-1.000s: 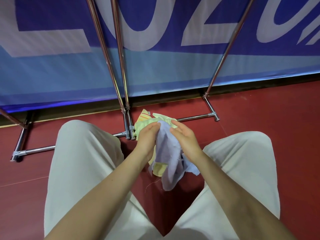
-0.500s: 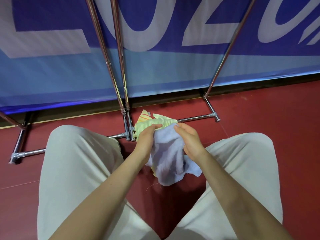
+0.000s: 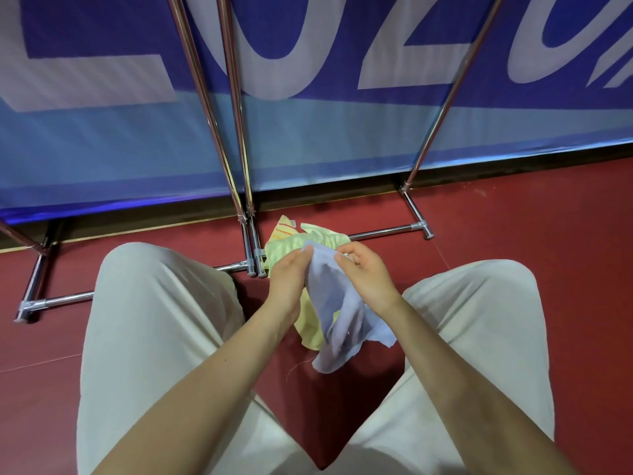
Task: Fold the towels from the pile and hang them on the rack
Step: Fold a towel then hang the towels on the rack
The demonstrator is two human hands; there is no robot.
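lavender towel (image 3: 334, 313) hangs between the two hands, held up above the red floor (image 3: 531, 234) and in front of the person's knees. it is a thin, pale purple-blue cloth, soft and rumpled, with its top edge stretched between the hands and the rest falling in loose folds to a ragged lower corner. a stray thread trails from its bottom edge. the left hand (image 3: 286, 277) pinches the towel's upper left corner, thumb and fingers closed on the fabric. the right hand (image 3: 364, 272) grips the top edge just beside it, fingers curled over the cloth, so the hands are near each other and both clamped on the same towel.

behind and below the held towel lies the pile (image 3: 301, 241) on the floor: crumpled yellow-green cloths, one with orange stripes at its far corner, another yellow piece showing under the lavender one. the pile sits just beside the base of the rack (image 3: 239, 166), whose shiny metal poles rise up across a blue banner (image 3: 102, 149) with large white letters. its low crossbars rest on the floor to either side. the person's legs, in light beige trousers (image 3: 154, 337), are spread on both sides of the pile.
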